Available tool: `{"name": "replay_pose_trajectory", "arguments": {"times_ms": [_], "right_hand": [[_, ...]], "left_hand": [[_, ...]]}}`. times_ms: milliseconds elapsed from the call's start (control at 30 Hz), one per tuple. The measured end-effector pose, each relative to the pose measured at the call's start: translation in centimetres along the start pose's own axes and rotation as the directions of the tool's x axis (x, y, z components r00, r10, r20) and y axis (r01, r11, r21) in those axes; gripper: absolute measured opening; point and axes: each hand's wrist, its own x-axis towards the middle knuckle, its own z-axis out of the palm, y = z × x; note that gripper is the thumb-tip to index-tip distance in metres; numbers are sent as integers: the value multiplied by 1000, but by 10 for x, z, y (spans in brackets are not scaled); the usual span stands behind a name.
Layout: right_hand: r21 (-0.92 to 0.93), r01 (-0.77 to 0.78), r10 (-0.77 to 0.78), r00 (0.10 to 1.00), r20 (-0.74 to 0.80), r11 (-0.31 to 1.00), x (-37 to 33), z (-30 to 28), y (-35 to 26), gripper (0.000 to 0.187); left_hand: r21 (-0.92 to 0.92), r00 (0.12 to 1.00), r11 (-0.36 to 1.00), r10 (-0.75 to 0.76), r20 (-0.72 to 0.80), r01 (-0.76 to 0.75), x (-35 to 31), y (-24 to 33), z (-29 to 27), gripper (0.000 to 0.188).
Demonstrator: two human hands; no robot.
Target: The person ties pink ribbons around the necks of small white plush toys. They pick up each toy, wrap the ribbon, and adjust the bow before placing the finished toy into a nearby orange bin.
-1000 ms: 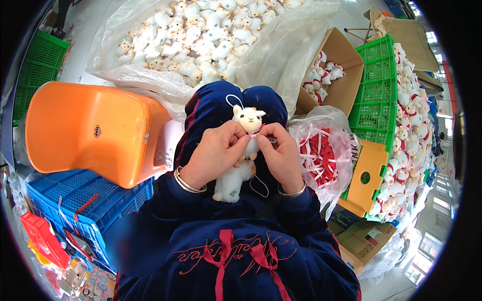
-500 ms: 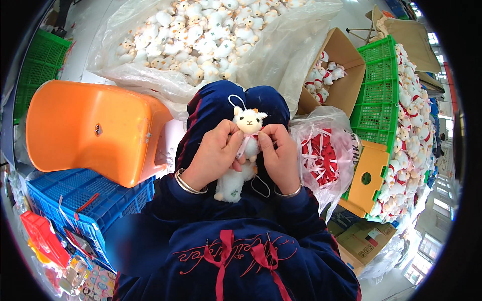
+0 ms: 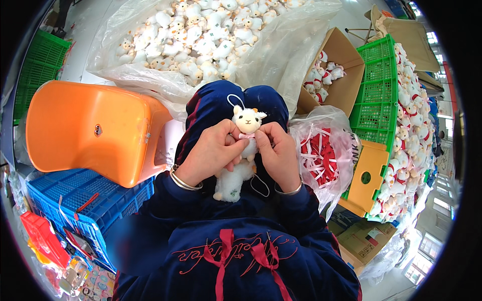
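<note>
Left hand (image 3: 213, 153) and right hand (image 3: 281, 155) pinch a plush lamb (image 3: 244, 145) between them at its neck bow; it looks light and soft.

plush lamb (image 3: 244, 145) tilted slightly, hands barely shifted

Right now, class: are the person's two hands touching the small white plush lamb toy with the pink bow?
Touching. The head view shows the left hand and right hand gripping the small white plush lamb toy from both sides at its neck.
</note>
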Motion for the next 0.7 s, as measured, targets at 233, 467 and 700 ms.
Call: {"name": "replay_pose_trajectory", "arguments": {"times_ms": [233, 467, 700], "right_hand": [[-109, 105, -116, 988, -100, 988, -3, 7, 8, 12], [-70, 80, -79, 997, 11, 994, -1, -8, -8, 10], [-304, 121, -113, 993, 43, 945, 5, -26, -35, 9]], "left_hand": [[20, 1000, 1000, 20, 11, -20, 0, 2, 0, 16], [147, 997, 987, 68, -23, -64, -1, 10, -2, 17], [201, 999, 979, 33, 27, -38, -1, 18, 5, 16]]}}
